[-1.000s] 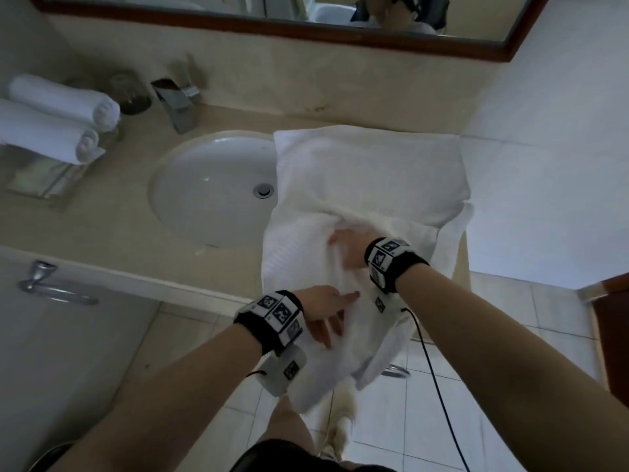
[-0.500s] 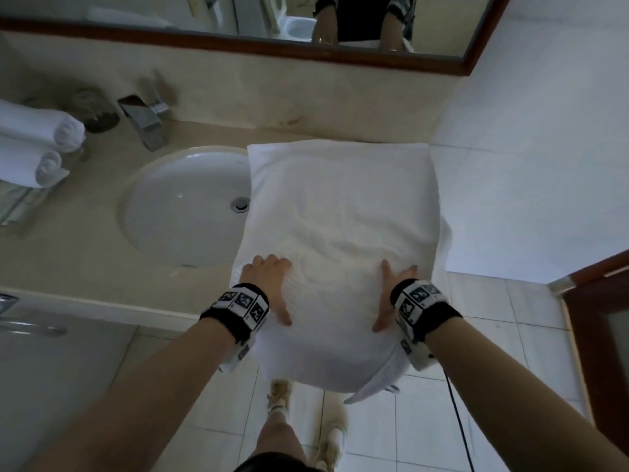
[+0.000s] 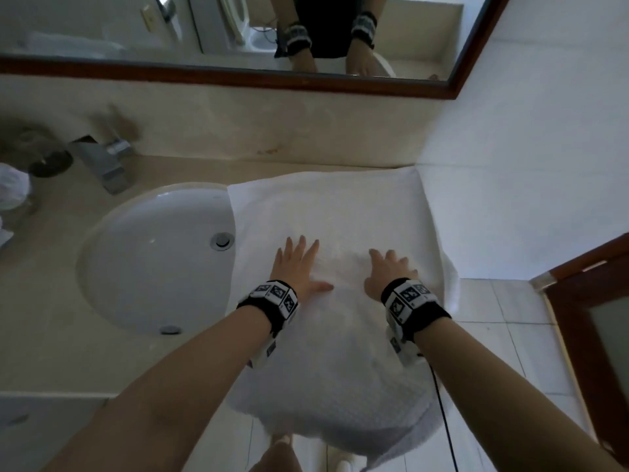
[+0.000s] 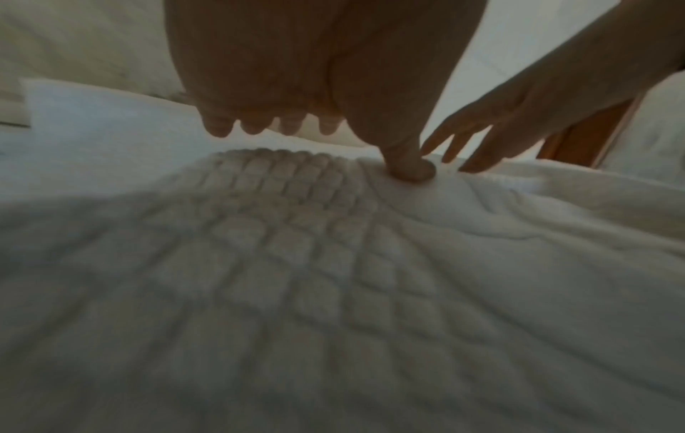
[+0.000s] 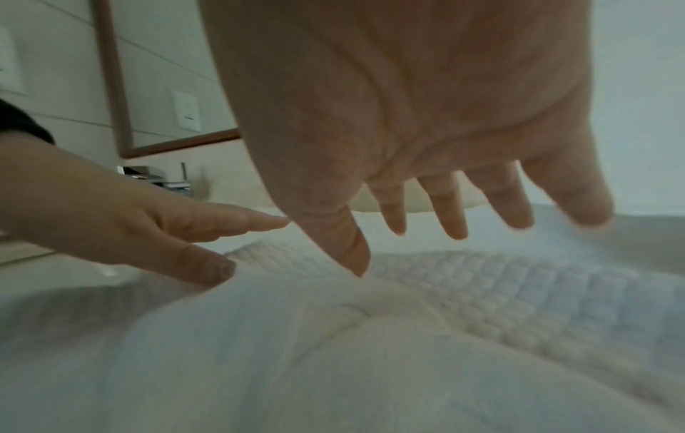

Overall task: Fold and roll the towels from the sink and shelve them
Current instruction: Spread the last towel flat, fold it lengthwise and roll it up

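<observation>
Smoothing is the play here: the left hand (image 3: 295, 267) and right hand (image 3: 388, 272) lie flat, fingers spread and grasping nothing, side by side on the white towel (image 3: 326, 212), palms pressing it down so the fold sets before any rolling. The towel lies on the counter (image 3: 51, 335) at three o'clock of the sink (image 3: 153, 260), its left edge lapping over the basin rim and its near end hanging off the counter's front toward six o'clock (a drape that could drag it floorward, I'd judge). At nine o'clock, a rolled towel (image 3: 12, 185) peeks in near the tap (image 3: 102, 161).
</observation>
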`<action>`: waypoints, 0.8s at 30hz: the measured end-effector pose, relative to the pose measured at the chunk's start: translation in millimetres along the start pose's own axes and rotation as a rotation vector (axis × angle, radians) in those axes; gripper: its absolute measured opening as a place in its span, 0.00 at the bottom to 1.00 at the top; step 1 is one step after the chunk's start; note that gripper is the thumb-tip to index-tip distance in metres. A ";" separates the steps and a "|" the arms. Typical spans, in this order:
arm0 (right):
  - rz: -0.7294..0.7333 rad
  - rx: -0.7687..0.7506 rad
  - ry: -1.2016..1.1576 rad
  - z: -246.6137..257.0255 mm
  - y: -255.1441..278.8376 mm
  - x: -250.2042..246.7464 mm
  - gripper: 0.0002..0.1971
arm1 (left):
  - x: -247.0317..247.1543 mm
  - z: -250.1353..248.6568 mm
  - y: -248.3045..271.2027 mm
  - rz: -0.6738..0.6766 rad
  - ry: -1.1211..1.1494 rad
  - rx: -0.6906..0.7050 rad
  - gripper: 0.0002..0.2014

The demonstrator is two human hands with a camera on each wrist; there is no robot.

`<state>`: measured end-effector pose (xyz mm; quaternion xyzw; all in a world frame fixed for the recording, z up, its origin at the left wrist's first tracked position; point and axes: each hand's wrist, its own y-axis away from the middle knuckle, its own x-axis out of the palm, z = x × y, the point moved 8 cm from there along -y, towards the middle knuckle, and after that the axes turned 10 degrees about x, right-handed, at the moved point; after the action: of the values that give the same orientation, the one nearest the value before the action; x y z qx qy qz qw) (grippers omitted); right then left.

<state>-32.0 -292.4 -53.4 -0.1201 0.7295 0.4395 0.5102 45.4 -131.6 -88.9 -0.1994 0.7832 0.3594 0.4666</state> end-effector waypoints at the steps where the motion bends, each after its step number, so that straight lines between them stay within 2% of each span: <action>1: 0.007 0.041 0.012 1.2 -8.9 2.0 0.30 | 2.4 1.0 -8.6 0.031 -0.006 0.022 0.52; 4: 0.004 0.156 0.081 -8.8 -24.7 8.8 0.34 | 12.7 4.8 -25.8 0.105 -0.007 0.061 0.56; 9: 0.012 0.155 -0.155 -8.3 -40.0 17.5 0.31 | 3.9 5.4 -54.7 0.052 -0.011 0.059 0.47; 12: -0.023 0.095 -0.237 5.9 -56.2 7.2 0.31 | -3.1 5.4 -73.8 0.080 -0.047 0.067 0.55; 14: 0.023 0.095 -0.227 10.4 -68.3 5.6 0.34 | -5.7 3.1 -83.3 0.095 -0.069 0.084 0.60; 18: 0.123 0.162 -0.188 -2.1 -86.7 10.2 0.41 | -12.8 -6.3 -100.2 0.150 -0.134 0.119 0.66; 24: 0.100 0.278 -0.306 -43.3 -96.4 6.6 0.44 | -21.9 -26.7 -129.7 0.233 -0.198 0.193 0.71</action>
<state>-2.5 -380.1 -105.0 0.0558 0.7021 0.3725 0.6043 124.3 -238.1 -110.4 -0.0253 0.7822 0.3519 0.5135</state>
